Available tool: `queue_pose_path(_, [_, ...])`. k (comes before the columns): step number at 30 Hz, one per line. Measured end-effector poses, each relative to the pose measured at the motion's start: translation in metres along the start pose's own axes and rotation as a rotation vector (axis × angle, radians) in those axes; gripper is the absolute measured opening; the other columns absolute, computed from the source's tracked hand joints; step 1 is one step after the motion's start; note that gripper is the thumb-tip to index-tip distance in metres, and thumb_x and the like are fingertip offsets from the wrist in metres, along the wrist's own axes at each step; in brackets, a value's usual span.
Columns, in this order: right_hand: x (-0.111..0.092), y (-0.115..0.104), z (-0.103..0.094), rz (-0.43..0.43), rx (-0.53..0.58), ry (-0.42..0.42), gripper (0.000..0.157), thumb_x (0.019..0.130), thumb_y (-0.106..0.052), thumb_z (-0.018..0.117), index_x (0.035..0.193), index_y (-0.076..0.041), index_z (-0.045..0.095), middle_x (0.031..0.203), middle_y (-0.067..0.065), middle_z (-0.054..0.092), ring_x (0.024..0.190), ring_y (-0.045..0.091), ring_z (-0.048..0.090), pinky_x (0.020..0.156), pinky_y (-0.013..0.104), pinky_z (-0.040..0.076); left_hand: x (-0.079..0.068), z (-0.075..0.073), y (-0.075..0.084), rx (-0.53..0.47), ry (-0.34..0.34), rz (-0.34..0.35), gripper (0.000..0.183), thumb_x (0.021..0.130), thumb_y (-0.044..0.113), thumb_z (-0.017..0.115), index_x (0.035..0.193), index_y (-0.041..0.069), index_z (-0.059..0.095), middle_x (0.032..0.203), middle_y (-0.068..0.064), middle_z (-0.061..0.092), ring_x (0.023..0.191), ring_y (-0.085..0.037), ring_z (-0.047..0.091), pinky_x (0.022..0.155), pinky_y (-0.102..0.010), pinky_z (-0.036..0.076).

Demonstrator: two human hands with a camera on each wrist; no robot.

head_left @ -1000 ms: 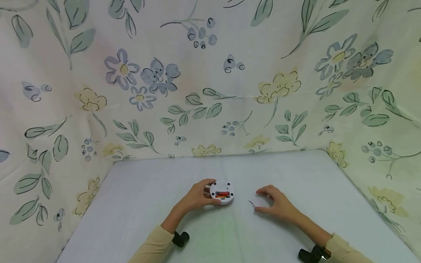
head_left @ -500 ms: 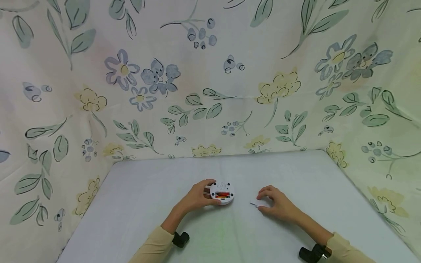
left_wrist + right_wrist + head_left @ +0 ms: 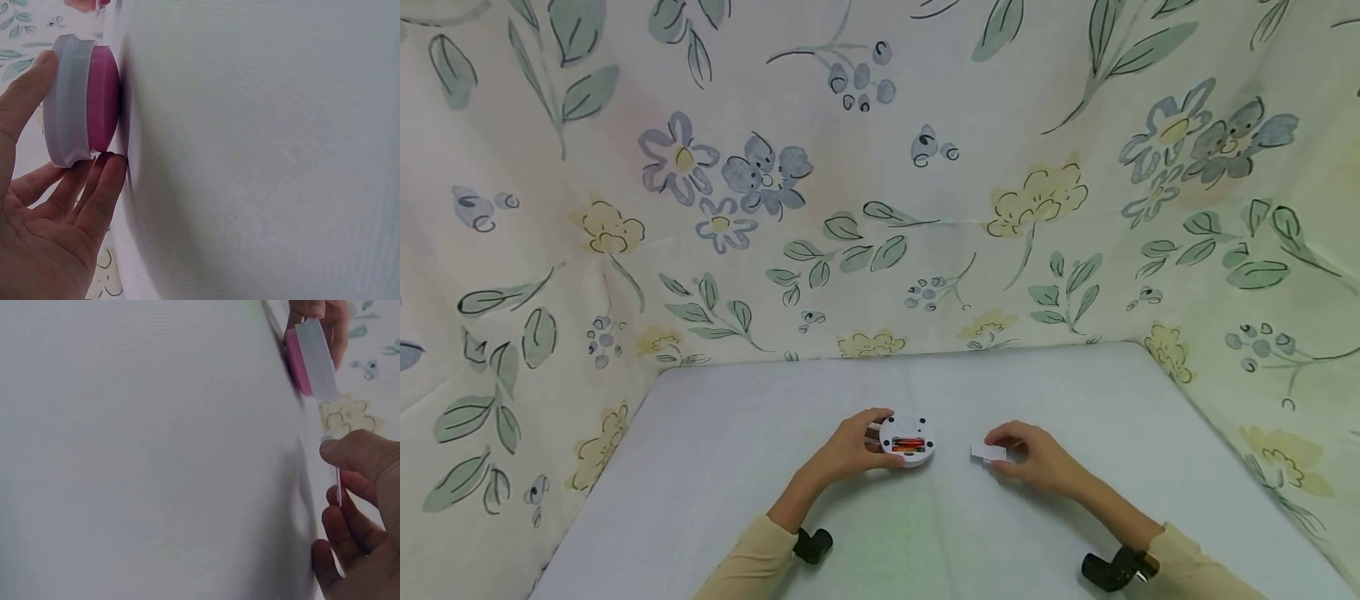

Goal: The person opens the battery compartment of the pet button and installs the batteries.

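My left hand (image 3: 853, 446) grips the rim of a round white-and-pink button device (image 3: 907, 427), thumb on the near side and fingers on the far side. Its battery side faces up, showing two red-orange batteries (image 3: 908, 445) in an uncovered compartment, speaker holes and dark feet. In the left wrist view the pink dome (image 3: 104, 100) points down, close over the white cloth. To the right, my right hand (image 3: 1037, 460) pinches a small flat white battery cover (image 3: 987, 452) between thumb and fingers, apart from the device. The right wrist view shows this cover (image 3: 339, 487) nearly edge-on.
A white cloth (image 3: 760, 408) covers the table. Floral fabric (image 3: 880, 250) rises behind it and on both sides. A black wrist camera (image 3: 813, 546) sits on the left wrist, another wrist camera (image 3: 1108, 573) on the right.
The battery cover has turned in my right hand from edge-on to showing its flat face. My left hand and the button device have stayed in place.
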State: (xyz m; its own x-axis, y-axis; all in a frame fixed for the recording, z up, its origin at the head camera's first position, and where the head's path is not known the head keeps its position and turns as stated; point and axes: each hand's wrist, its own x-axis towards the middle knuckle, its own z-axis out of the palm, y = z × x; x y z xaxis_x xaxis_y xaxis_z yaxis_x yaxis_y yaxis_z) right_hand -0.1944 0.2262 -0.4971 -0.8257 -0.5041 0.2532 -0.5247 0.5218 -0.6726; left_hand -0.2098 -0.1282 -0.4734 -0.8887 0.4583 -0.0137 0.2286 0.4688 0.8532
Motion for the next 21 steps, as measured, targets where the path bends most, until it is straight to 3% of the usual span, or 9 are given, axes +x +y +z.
queue_pose_path(10, [0.016,-0.003,-0.004,-0.045,0.080,0.010,0.029,0.089,-0.011,0.080,0.115,-0.004,0.068,0.110,0.007,0.068,0.097,0.027,0.064,0.082,0.035,0.057,0.001,-0.001,0.001,-0.007,-0.007,0.005,0.079,0.083,0.026,0.088,0.147,0.003,0.049,0.132,-0.013,0.057,0.107,-0.025,0.064,0.086,-0.033,0.057])
queue_pose_path(21, [0.038,-0.010,0.010,-0.014,0.142,0.011,0.032,0.091,-0.015,0.080,0.118,-0.004,0.069,0.113,0.011,0.066,0.101,0.031,0.062,0.085,0.035,0.056,0.002,0.002,-0.001,-0.006,0.010,0.016,0.079,0.082,0.024,0.089,0.147,0.004,0.049,0.132,-0.012,0.057,0.107,-0.024,0.064,0.085,-0.031,0.057])
